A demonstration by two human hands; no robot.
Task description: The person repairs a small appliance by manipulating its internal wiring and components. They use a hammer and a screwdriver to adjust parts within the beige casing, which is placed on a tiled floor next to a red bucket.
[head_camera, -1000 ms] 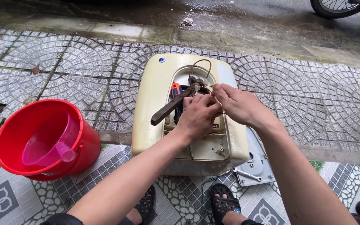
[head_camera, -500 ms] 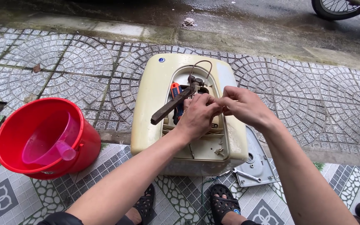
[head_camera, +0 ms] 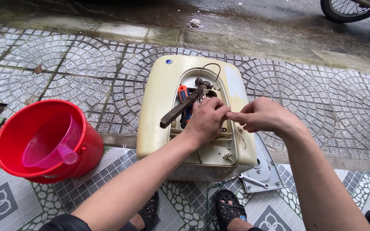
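Note:
A cream water heater [head_camera: 159,107] lies on the pavement with its service opening facing up. A rusty wrench [head_camera: 177,112] rests slanted across the opening, beside an orange and blue screwdriver [head_camera: 183,95]. A brown wire loop [head_camera: 213,68] rises from the fittings inside. My left hand [head_camera: 206,120] hovers over the opening with its fingers curled. My right hand [head_camera: 265,117] meets it fingertip to fingertip over the heater's right rim. Both pinch a thin wire [head_camera: 241,139] that trails down below my right hand.
A red bucket [head_camera: 20,128] with a pink scoop [head_camera: 52,143] in it stands to the left. A grey cover plate [head_camera: 265,173] with a small spanner [head_camera: 253,181] on it lies at the heater's right front corner. My sandalled feet [head_camera: 230,211] are below. A wheel [head_camera: 343,9] shows top right.
Both hands have shifted slightly right, from over the fittings toward the heater's right rim. Their fingertips have come together on the thin wire. The wrench stays put.

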